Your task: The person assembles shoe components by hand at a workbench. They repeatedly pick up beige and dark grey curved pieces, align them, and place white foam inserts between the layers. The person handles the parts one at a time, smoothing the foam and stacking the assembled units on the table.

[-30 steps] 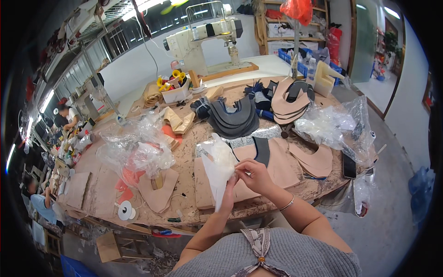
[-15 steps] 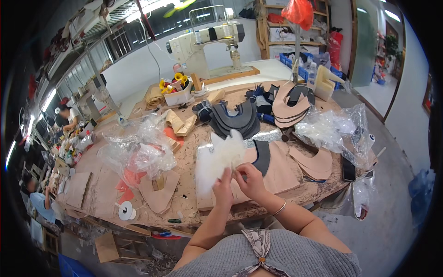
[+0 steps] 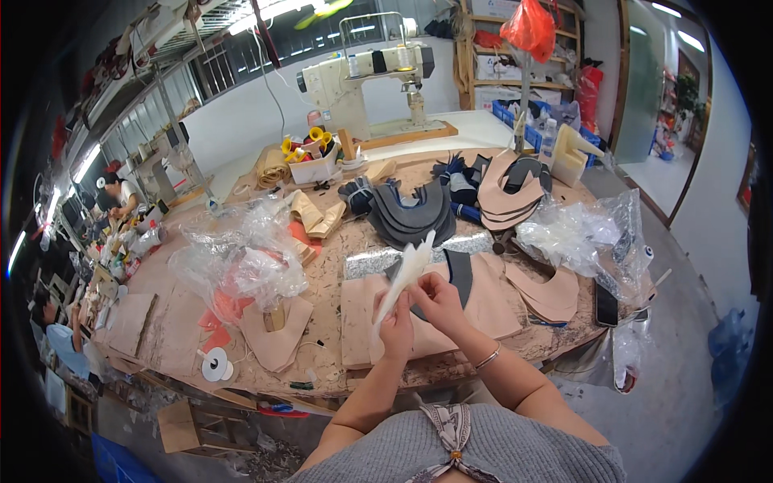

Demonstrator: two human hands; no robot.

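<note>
Both hands are over the near middle of the table, holding up a thin, translucent white sheet piece point(image 3: 411, 270) with a jagged top edge; it is turned nearly edge-on. My left hand point(image 3: 394, 328) is closed round its lower end. With fingertips pinched, my right hand point(image 3: 440, 301) grips its right edge. Below them lies a tan sheet point(image 3: 493, 310), and a dark grey curved piece point(image 3: 460, 278) rests on it, partly hidden by my hands. Behind is a pile of dark grey U-shaped pieces point(image 3: 411, 217).
Crumpled clear plastic point(image 3: 241, 249) lies left, with a white spool point(image 3: 216, 365) nearer me. Tan U-shaped pieces point(image 3: 550, 290), more clear plastic point(image 3: 568, 233) and a phone point(image 3: 605, 304) are right. A sewing machine point(image 3: 362, 84) stands at the back. Two people work far left.
The white sheet piece has turned from facing me broadly to nearly edge-on, uncovering more of the grey curved piece. Both hands still hold it. The view has shifted slightly.
</note>
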